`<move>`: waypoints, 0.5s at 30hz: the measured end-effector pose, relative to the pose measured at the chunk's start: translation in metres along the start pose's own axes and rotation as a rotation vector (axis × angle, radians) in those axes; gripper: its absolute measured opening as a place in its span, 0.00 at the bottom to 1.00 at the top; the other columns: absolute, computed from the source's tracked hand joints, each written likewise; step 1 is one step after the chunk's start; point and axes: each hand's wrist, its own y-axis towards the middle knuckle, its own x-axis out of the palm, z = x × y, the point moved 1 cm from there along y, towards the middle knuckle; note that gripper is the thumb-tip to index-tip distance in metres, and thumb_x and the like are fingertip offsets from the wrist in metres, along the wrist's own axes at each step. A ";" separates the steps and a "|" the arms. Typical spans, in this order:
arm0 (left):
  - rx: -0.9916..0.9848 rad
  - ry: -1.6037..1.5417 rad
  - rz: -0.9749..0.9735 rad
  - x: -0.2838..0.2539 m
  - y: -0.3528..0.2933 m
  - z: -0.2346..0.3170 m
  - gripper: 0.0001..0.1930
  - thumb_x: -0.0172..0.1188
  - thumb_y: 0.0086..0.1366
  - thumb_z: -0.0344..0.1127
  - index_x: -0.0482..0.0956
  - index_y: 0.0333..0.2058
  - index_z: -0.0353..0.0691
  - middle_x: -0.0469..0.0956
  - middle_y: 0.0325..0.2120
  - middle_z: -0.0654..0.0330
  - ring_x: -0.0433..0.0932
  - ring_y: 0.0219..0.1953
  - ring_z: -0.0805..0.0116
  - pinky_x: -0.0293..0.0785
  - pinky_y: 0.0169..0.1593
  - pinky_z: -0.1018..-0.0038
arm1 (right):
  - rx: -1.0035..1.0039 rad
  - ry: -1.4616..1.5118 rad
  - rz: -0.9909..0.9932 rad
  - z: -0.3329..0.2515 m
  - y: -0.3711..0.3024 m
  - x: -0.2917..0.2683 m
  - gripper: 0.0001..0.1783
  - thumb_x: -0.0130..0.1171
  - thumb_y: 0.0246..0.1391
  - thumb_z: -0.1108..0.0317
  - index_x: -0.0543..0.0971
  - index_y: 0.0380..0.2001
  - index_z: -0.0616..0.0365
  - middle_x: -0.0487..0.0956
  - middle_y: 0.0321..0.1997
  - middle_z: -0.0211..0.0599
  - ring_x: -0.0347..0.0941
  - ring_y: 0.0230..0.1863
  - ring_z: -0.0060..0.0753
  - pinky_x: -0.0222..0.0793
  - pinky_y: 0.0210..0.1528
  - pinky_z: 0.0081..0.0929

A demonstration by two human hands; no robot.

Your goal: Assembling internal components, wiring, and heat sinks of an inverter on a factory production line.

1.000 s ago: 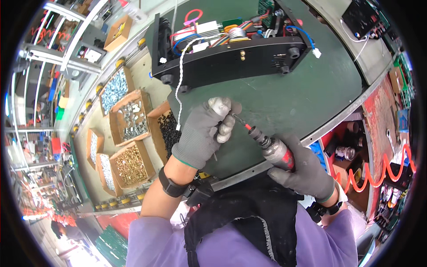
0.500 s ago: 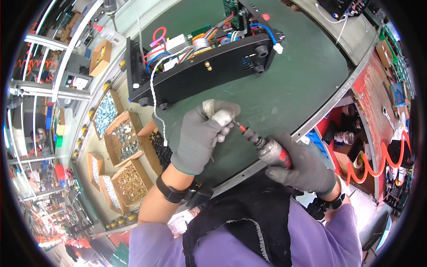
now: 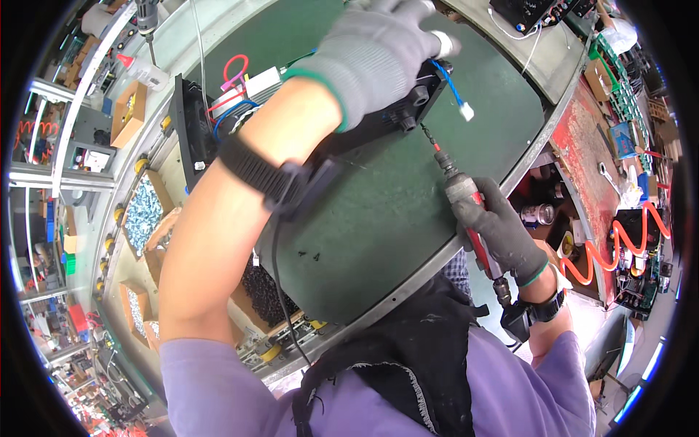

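My left hand [image 3: 378, 54], in a grey glove, reaches across the black equipment chassis [image 3: 191, 124]. Its fingers look spread, though they blur near the top edge of the view, and hand and forearm hide much of the wiring. In my gloved right hand [image 3: 499, 233] is a red and grey power screwdriver [image 3: 460, 191]. The screwdriver's bit points up and left, its tip close to a round black foot [image 3: 418, 95] on the chassis. Beside that corner hangs a blue cable [image 3: 451, 84] with a white plug. A few small black screws [image 3: 309, 255] lie on the green bench mat [image 3: 364, 218].
Cardboard bins of small parts [image 3: 145, 207] line the left, with black screws in a nearer bin [image 3: 262, 295]. A second screwdriver [image 3: 148, 25] hangs at the upper left. To the right are a red-topped bench [image 3: 582, 149] and a coiled orange air hose [image 3: 619, 244].
My left hand has moved from the screwdriver's tip up over the chassis. The screwdriver has shifted right and points more upward. Small black screws now show on the mat.
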 end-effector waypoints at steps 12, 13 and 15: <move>-0.279 -0.550 -0.476 0.034 0.016 0.005 0.12 0.56 0.56 0.26 0.79 0.40 0.41 0.77 0.42 0.56 0.77 0.46 0.52 0.74 0.50 0.62 | 0.095 0.034 0.057 -0.007 0.004 0.006 0.26 0.63 0.56 0.60 0.68 0.52 0.62 0.72 0.33 0.31 0.69 0.27 0.18 0.68 0.28 0.20; -0.296 -0.581 -0.463 0.037 0.017 0.006 0.10 0.56 0.57 0.26 0.78 0.38 0.41 0.77 0.41 0.56 0.77 0.45 0.52 0.74 0.49 0.61 | 0.072 0.035 0.058 -0.005 0.005 0.006 0.26 0.63 0.56 0.60 0.68 0.52 0.62 0.73 0.33 0.31 0.69 0.27 0.18 0.68 0.28 0.20; -0.297 -0.622 -0.446 0.037 0.017 0.004 0.07 0.56 0.57 0.27 0.77 0.36 0.40 0.78 0.39 0.55 0.78 0.43 0.51 0.74 0.47 0.61 | 0.049 0.032 0.050 -0.006 0.006 0.006 0.27 0.64 0.55 0.60 0.68 0.52 0.62 0.73 0.33 0.31 0.69 0.27 0.18 0.68 0.28 0.20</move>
